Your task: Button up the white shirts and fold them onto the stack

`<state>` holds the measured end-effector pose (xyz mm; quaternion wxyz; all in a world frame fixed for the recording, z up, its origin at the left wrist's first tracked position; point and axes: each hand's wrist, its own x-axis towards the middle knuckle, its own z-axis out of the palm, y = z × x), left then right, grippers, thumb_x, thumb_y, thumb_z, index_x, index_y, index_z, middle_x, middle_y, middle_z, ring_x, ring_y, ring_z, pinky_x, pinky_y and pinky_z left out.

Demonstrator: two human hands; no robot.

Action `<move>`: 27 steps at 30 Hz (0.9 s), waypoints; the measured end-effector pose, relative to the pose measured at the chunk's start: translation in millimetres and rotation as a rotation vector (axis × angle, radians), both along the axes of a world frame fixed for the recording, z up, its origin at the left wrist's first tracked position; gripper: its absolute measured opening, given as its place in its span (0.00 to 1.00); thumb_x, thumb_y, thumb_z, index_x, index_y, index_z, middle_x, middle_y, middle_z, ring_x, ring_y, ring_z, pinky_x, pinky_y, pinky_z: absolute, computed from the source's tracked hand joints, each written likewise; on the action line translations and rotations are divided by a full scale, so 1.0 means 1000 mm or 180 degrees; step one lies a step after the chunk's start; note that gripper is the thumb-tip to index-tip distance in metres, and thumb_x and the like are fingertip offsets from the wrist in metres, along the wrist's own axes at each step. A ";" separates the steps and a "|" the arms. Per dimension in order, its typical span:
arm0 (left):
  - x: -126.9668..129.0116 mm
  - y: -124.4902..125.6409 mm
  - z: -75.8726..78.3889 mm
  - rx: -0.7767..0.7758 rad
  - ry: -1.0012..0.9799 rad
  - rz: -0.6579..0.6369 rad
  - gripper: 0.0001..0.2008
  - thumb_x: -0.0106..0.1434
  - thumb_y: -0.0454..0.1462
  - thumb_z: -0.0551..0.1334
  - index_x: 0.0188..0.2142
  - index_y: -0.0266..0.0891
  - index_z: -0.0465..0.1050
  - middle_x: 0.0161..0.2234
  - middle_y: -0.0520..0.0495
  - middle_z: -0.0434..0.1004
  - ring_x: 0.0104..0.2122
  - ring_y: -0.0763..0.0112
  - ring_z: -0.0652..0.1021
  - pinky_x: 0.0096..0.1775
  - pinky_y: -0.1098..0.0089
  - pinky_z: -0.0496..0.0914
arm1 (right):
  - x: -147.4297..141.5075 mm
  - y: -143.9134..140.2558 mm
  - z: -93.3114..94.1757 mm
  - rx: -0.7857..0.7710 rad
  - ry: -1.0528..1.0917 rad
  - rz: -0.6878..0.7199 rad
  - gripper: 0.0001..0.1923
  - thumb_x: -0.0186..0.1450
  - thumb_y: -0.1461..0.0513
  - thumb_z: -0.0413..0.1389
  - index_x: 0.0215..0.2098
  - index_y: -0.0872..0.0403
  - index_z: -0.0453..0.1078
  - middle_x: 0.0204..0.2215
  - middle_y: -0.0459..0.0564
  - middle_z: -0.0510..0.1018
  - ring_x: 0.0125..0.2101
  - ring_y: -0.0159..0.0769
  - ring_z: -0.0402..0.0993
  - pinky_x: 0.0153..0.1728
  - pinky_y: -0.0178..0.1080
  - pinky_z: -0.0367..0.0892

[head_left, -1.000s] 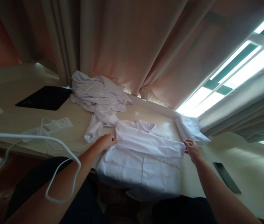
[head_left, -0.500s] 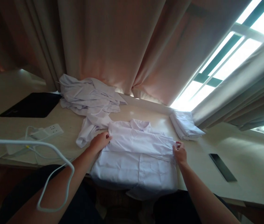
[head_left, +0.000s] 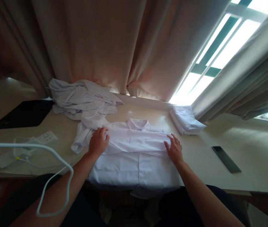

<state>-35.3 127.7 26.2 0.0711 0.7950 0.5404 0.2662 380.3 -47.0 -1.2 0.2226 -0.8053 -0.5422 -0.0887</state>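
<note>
We work at a pale table (head_left: 230, 138) under curtains (head_left: 115, 44) and a bright window (head_left: 221, 47). The white shirt (head_left: 134, 157) lies before us at twelve o'clock; our left hand (head_left: 98, 142) presses its nine o'clock edge, our right hand (head_left: 174, 148) its three o'clock edge, fingers spread flat, gripping nothing.
</note>
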 end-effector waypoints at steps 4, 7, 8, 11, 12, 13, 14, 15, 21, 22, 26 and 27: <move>0.042 -0.009 -0.003 0.0173 0.0593 -0.0769 0.24 0.68 0.45 0.53 0.61 0.41 0.64 0.64 0.40 0.63 0.64 0.53 0.62 0.62 0.54 0.57 | -0.012 0.007 -0.019 -0.0860 -0.0338 0.0035 0.32 0.72 0.47 0.42 0.70 0.50 0.51 0.72 0.55 0.44 0.70 0.50 0.36 0.65 0.57 0.41; 0.051 0.000 -0.027 -0.0235 0.1076 -0.0565 0.33 0.68 0.54 0.50 0.68 0.42 0.56 0.70 0.41 0.52 0.69 0.48 0.51 0.64 0.44 0.50 | -0.010 0.010 -0.030 -0.1262 -0.0392 0.0116 0.35 0.72 0.45 0.40 0.72 0.50 0.46 0.72 0.55 0.40 0.71 0.52 0.34 0.65 0.59 0.39; 0.049 0.005 -0.035 -0.0322 0.1177 -0.0540 0.35 0.68 0.56 0.49 0.69 0.44 0.52 0.71 0.43 0.48 0.70 0.48 0.49 0.64 0.43 0.48 | -0.009 0.011 -0.033 -0.1299 -0.0412 0.0124 0.35 0.72 0.44 0.39 0.72 0.50 0.45 0.72 0.56 0.39 0.71 0.52 0.33 0.66 0.59 0.38; 0.040 0.023 -0.051 -0.0395 0.1355 -0.0607 0.39 0.66 0.60 0.46 0.71 0.48 0.45 0.72 0.47 0.40 0.70 0.51 0.45 0.65 0.45 0.46 | -0.004 0.015 -0.035 -0.1265 -0.0491 0.0141 0.37 0.71 0.44 0.38 0.72 0.50 0.44 0.73 0.56 0.38 0.71 0.52 0.32 0.66 0.58 0.36; 0.039 0.030 -0.054 -0.0385 0.1393 -0.0628 0.40 0.66 0.61 0.46 0.71 0.48 0.44 0.72 0.48 0.39 0.71 0.51 0.44 0.65 0.45 0.46 | -0.003 0.018 -0.035 -0.1241 -0.0516 0.0155 0.37 0.71 0.44 0.38 0.72 0.51 0.44 0.73 0.56 0.39 0.71 0.52 0.32 0.66 0.57 0.36; 0.039 0.036 -0.055 -0.0369 0.1427 -0.0638 0.40 0.66 0.61 0.45 0.71 0.48 0.43 0.72 0.48 0.38 0.71 0.52 0.44 0.65 0.46 0.46 | -0.001 0.021 -0.035 -0.1223 -0.0535 0.0171 0.37 0.71 0.43 0.38 0.72 0.51 0.43 0.73 0.56 0.39 0.71 0.52 0.32 0.66 0.57 0.36; 0.040 0.042 -0.055 -0.0347 0.1456 -0.0639 0.41 0.65 0.62 0.45 0.71 0.48 0.43 0.72 0.48 0.38 0.71 0.52 0.44 0.65 0.46 0.45 | 0.001 0.027 -0.035 -0.1214 -0.0549 0.0183 0.37 0.71 0.43 0.38 0.72 0.51 0.43 0.72 0.56 0.39 0.71 0.52 0.33 0.66 0.57 0.36; 0.043 0.049 -0.055 -0.0319 0.1478 -0.0628 0.41 0.66 0.62 0.44 0.71 0.47 0.43 0.72 0.48 0.38 0.71 0.52 0.44 0.65 0.46 0.45 | 0.003 0.033 -0.034 -0.1212 -0.0556 0.0187 0.37 0.71 0.43 0.38 0.72 0.51 0.43 0.72 0.56 0.40 0.71 0.52 0.33 0.66 0.57 0.36; 0.071 0.099 -0.057 -0.0257 0.1567 -0.0551 0.41 0.66 0.62 0.43 0.71 0.46 0.43 0.72 0.48 0.38 0.71 0.51 0.43 0.66 0.46 0.44 | 0.027 0.087 -0.035 -0.1305 -0.0558 0.0163 0.38 0.71 0.43 0.36 0.73 0.52 0.40 0.73 0.56 0.38 0.71 0.54 0.33 0.66 0.58 0.37; 0.075 0.109 -0.058 -0.0253 0.1573 -0.0557 0.41 0.66 0.62 0.42 0.71 0.46 0.43 0.72 0.48 0.38 0.71 0.51 0.43 0.66 0.46 0.44 | 0.032 0.098 -0.035 -0.1308 -0.0556 0.0164 0.38 0.71 0.43 0.35 0.73 0.52 0.39 0.73 0.57 0.38 0.71 0.54 0.33 0.66 0.58 0.37; 0.092 0.145 -0.061 -0.0183 0.1574 -0.0540 0.41 0.66 0.62 0.41 0.71 0.45 0.44 0.72 0.47 0.39 0.71 0.51 0.44 0.66 0.47 0.43 | 0.052 0.138 -0.037 -0.1305 -0.0505 0.0187 0.39 0.71 0.42 0.34 0.73 0.52 0.40 0.72 0.58 0.39 0.71 0.54 0.34 0.66 0.59 0.38; 0.096 0.153 -0.062 -0.0155 0.1581 -0.0546 0.41 0.66 0.62 0.41 0.71 0.45 0.44 0.72 0.46 0.40 0.70 0.51 0.45 0.66 0.47 0.43 | 0.057 0.146 -0.037 -0.1312 -0.0483 0.0187 0.39 0.71 0.41 0.34 0.73 0.52 0.40 0.72 0.58 0.39 0.71 0.54 0.34 0.66 0.59 0.38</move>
